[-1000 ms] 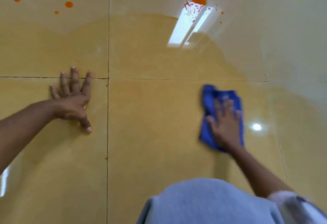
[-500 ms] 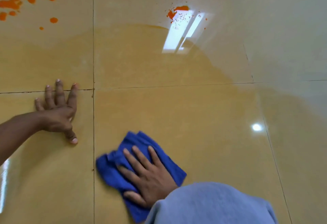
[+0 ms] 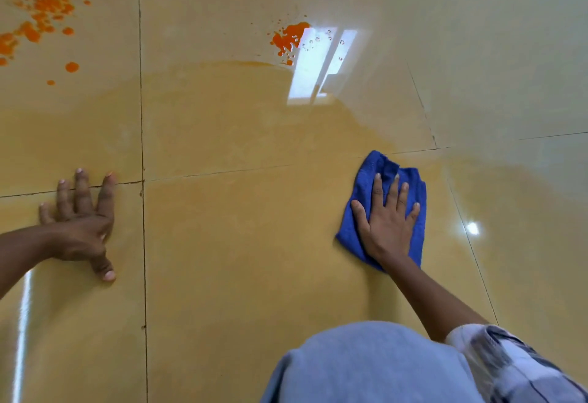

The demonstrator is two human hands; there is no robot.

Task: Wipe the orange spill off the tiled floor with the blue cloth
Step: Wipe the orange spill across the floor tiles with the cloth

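half a second ago the blue cloth (image 3: 386,208) was low and left, close to the grout line near the braced hand; now it has swung back out to the right, just below the cross joint of the tiled floor (image 3: 241,243), roughly where it sat a second ago. that reads as one full back-and-forth stroke over the near tile. the right hand (image 3: 386,227) lies flat on the cloth with fingers spread and straight, pressing it down rather than clutching it. the left hand (image 3: 81,224) has barely shifted: palm down, fingers splayed across the grout line, holding nothing and taking the person's weight. what this means for the task, as a judgement: the strokes are working only the thin yellowish film that covers the near tiles, while the strong orange spill is untouched, one patch (image 3: 288,40) far ahead beside the window glare and a scatter of drops (image 3: 44,17) at the far left (both well apart from the cloth). so the job looks early to midway, and the reach must go farther forward. no brand, label or writing can be read anywhere.
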